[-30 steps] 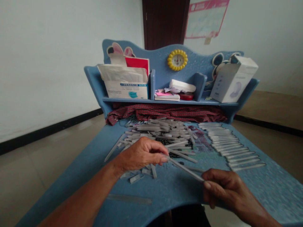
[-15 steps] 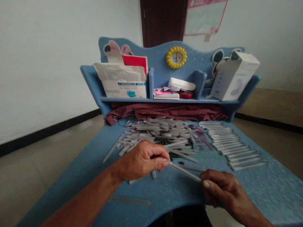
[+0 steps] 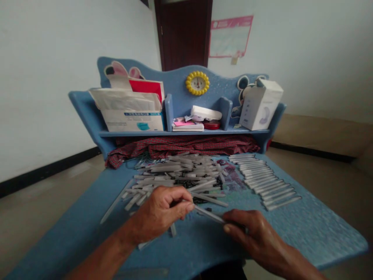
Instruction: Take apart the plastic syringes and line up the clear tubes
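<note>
Head view: the only one; looks down over a blue desk.
Left hand: thumb and fingers pinched together on the near-left end of a slim translucent tube; hand sits at the front edge of the pile.
Right hand: fingers and thumb closed round the tube's other end; hand is low, over the desk's front right part.
Tube: the held tube spans the gap between both hands, tilted down toward the right one; ends hidden by fingers.
Pile: loose heap of translucent tubes behind the left hand, lying in mixed directions, small black pieces among them.
Row: finished-looking or not, can't tell; tubes lie side by side on the right, well apart from the hands.
Stray tube: one long tube angled at the pile's left edge.
Cloth: red checked cloth bunched behind the pile, under the shelf.
Shelf load: mask box left, paper stack and red tin centre, white box right.
Clock: yellow-rimmed clock on the backboard.
</note>
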A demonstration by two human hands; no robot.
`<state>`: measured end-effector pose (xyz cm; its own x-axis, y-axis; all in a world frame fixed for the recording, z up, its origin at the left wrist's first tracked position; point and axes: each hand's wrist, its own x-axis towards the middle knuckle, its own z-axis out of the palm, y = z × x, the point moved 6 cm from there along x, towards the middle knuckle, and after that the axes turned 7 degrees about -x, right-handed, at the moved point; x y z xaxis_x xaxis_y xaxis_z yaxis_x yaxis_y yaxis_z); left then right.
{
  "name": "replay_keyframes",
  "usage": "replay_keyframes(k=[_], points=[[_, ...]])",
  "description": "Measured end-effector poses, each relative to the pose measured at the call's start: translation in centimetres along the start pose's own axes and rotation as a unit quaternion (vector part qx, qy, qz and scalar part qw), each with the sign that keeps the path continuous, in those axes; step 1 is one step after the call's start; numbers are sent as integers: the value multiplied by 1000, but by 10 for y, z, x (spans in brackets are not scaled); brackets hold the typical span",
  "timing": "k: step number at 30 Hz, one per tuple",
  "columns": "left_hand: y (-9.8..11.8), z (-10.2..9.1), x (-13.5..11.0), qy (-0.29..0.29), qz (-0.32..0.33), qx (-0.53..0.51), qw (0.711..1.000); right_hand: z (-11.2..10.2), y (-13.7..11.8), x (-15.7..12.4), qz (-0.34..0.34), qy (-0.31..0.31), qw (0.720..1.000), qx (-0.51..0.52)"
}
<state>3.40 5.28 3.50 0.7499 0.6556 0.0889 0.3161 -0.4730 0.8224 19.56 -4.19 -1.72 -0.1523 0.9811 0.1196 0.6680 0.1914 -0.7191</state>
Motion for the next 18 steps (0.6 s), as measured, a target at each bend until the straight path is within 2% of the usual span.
replay_keyframes(k=[3,5,8,10,12,16,18], points=[[-2,8,0,-9,-1,13,1000,-6,-25,8,-84,47,982,-161],[-3,11,-1,-9,1,21,1000,-5,-36,12,-127,52,961,-242],[-8,13,0,-16,-9,13,1000,-11,-32,21,-156,39,932,-326],[-13,9,1,-4,-22,3,1000,-33,-11,29,-134,47,920,-364],[-16,4,2,18,-28,15,999,-65,20,38,-86,64,908,-405],[-14,1,5,16,-24,84,996,-127,91,56,56,59,841,-534],[-11,3,6,1,-23,110,994,-144,112,63,76,52,831,-548]])
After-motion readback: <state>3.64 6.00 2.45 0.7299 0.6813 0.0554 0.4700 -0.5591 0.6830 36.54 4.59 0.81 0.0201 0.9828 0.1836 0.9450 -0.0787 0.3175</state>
